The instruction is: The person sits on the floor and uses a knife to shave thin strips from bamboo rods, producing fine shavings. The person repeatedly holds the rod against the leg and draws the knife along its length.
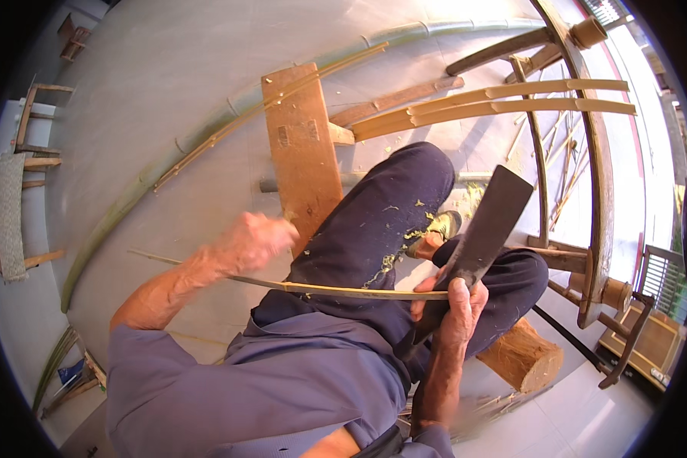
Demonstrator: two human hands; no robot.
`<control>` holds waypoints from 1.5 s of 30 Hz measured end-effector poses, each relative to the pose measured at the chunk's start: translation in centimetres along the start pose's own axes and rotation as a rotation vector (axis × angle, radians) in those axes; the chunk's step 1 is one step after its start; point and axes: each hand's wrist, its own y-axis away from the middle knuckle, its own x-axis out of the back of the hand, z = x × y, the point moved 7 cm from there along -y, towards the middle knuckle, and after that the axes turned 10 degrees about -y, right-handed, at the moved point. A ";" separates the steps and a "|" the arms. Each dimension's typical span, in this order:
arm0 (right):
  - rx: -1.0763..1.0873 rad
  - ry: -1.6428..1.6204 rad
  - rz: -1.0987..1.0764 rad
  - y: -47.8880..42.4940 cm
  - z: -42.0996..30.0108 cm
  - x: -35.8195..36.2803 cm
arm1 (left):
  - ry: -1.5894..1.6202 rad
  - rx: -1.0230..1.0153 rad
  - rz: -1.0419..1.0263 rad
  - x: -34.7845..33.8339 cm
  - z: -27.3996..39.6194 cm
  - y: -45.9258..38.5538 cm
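A broad dark blade of a bamboo-splitting knife (492,220) points up and to the right from my right hand (455,303). The same hand holds the end of a long, narrow bamboo strip (343,291) against the knife, with the thumb over them. The strip runs left across my lap and passes by my left forearm. Blurred, my left hand (260,243) is raised above the strip near the wooden bench, its fingers curled; whether it holds anything cannot be told. Yellow-green shavings (386,266) lie on my dark trousers.
A wooden bench (300,137) stands at my left knee. Behind it a long green bamboo pole (206,123) lies on the floor. Split bamboo pieces (464,109) reach to a wooden frame (598,172) at the right. A log block (524,355) sits beside my right leg.
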 end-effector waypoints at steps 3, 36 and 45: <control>-0.070 -0.017 -0.056 0.1 0.7 -0.6 | -0.126 0.435 0.543 7.5 -5.0 -1.4; -0.778 -0.047 -0.271 -1.6 5.1 0.1 | 0.779 -0.045 -0.462 -7.1 9.0 -8.6; -0.792 0.038 -0.271 -2.3 5.1 0.2 | 0.783 -0.031 -0.411 -6.9 9.7 -9.9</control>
